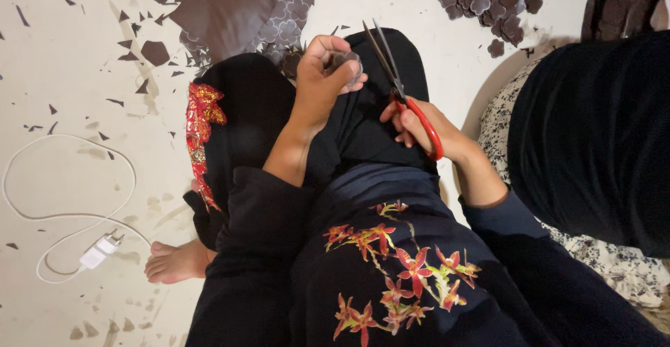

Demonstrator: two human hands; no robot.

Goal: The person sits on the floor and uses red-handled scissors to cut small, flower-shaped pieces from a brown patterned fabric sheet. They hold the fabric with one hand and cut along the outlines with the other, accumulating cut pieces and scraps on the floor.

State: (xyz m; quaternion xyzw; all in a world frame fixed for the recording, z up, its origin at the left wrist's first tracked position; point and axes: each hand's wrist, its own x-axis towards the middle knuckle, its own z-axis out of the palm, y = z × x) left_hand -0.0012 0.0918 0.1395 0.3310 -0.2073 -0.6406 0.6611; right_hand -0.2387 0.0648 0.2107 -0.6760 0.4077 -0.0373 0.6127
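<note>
No packages, labels, signs or screens show anywhere in this view.
</note>
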